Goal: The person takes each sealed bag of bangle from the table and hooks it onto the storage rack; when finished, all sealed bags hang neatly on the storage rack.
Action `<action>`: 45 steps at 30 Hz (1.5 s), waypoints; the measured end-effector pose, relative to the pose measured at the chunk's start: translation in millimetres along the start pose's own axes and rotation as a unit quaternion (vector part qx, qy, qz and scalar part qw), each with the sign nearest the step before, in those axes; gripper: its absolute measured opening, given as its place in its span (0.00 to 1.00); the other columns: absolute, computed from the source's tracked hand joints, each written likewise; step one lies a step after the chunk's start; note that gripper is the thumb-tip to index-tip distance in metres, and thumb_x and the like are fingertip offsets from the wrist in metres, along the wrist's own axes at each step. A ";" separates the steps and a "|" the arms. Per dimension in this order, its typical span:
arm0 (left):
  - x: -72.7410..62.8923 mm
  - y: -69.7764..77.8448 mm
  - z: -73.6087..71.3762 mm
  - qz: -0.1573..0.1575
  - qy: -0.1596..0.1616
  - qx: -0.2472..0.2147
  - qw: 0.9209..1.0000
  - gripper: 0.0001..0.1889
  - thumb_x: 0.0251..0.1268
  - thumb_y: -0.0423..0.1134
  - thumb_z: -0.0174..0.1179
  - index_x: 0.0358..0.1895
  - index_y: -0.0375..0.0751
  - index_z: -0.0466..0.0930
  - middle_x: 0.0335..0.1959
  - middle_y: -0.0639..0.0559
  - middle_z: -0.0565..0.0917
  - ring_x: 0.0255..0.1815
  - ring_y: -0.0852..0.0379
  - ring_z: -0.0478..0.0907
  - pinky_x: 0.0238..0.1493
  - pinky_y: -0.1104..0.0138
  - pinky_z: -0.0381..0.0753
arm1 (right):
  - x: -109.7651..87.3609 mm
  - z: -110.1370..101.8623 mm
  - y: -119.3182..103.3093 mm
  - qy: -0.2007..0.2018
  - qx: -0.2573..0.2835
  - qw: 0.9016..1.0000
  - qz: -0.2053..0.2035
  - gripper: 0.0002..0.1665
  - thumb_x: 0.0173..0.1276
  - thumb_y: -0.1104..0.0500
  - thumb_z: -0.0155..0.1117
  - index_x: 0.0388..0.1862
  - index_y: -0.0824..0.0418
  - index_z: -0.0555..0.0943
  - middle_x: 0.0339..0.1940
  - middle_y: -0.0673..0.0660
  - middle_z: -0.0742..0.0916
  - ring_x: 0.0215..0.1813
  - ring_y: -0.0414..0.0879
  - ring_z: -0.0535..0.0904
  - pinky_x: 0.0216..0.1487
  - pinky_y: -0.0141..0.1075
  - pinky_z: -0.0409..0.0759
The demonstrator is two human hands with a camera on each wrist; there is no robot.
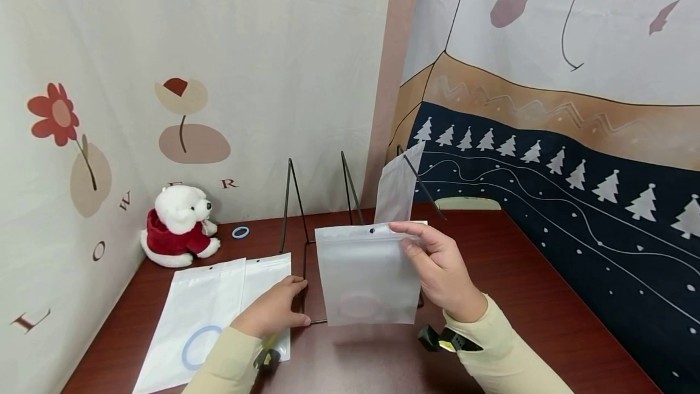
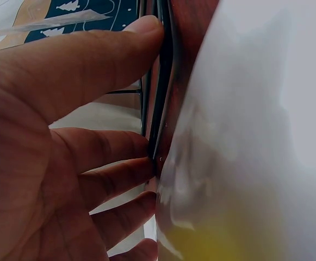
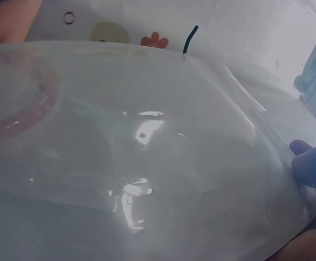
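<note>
My right hand (image 1: pixel 445 269) pinches the upper right corner of a translucent zip bag (image 1: pixel 369 278) between thumb and index finger. The bag hangs upright in front of a black wire rack (image 1: pixel 285 205); a pink ring (image 3: pixel 24 128) shows through its lower part. My left hand (image 1: pixel 273 309) is at the rack's left side, thumb and fingers extended. In the left wrist view, its fingertips meet the dark wire (image 2: pixel 163 81). Under and beside that hand lie white zip bags (image 1: pixel 186 297), one with a light blue ring (image 1: pixel 197 345) in it.
Another translucent bag (image 1: pixel 399 187) hangs at the rack's back right. A white plush bear (image 1: pixel 180 224) in red clothing sits at the back left, near a loose blue ring (image 1: pixel 240 232). The brown table (image 1: pixel 492 272) meets printed cloth walls behind and to the right.
</note>
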State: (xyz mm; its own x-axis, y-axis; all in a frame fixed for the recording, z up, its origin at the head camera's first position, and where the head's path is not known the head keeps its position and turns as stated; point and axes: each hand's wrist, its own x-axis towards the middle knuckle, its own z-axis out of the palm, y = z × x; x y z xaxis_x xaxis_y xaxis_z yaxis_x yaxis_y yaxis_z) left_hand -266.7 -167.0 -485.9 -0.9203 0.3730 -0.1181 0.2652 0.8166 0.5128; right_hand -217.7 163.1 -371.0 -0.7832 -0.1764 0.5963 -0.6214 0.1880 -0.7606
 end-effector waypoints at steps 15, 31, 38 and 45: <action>1.2 -3.2 1.8 0.004 0.001 -0.002 1.000 0.44 0.54 0.44 0.81 0.73 0.27 0.73 0.74 0.35 0.73 0.76 0.36 0.70 0.76 0.44 0.71 | -1.5 1.8 3.0 -0.036 -0.001 0.999 -0.019 0.24 0.76 0.76 0.54 0.66 0.65 0.82 0.64 0.60 0.86 0.61 0.38 0.80 0.57 0.29 0.82; 1.6 -5.2 3.0 0.005 0.001 -0.001 1.000 0.44 0.54 0.44 0.81 0.73 0.27 0.73 0.74 0.35 0.73 0.75 0.36 0.71 0.75 0.44 0.72 | -1.7 2.1 1.5 -0.065 0.001 0.998 -0.004 0.30 0.77 0.74 0.53 0.76 0.60 0.74 0.68 0.62 0.81 0.56 0.43 0.81 0.46 0.36 0.86; 0.9 -4.8 2.6 0.007 0.000 -0.005 1.000 0.45 0.54 0.44 0.81 0.73 0.27 0.73 0.74 0.35 0.72 0.76 0.35 0.70 0.75 0.43 0.71 | 1.6 1.8 7.6 -0.081 0.023 0.996 0.019 0.30 0.76 0.72 0.59 0.75 0.59 0.75 0.68 0.62 0.80 0.58 0.45 0.81 0.51 0.37 0.88; 1.9 -5.3 2.2 0.001 -0.004 -0.004 1.000 0.45 0.54 0.44 0.81 0.73 0.27 0.73 0.74 0.35 0.72 0.75 0.35 0.71 0.75 0.43 0.72 | 4.4 1.3 20.8 -0.107 0.087 0.990 0.007 0.25 0.74 0.75 0.60 0.69 0.67 0.78 0.67 0.57 0.81 0.59 0.44 0.80 0.52 0.37 0.86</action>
State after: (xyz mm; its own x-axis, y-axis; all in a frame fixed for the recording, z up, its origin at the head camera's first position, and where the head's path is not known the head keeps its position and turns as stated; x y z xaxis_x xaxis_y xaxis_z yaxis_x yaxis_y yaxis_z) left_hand -269.2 -169.7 -490.7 -0.9177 0.3777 -0.1233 0.2647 0.8128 0.5190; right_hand -234.0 165.0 -384.5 -0.7575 -0.3789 0.5316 -0.5831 0.0265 -0.8120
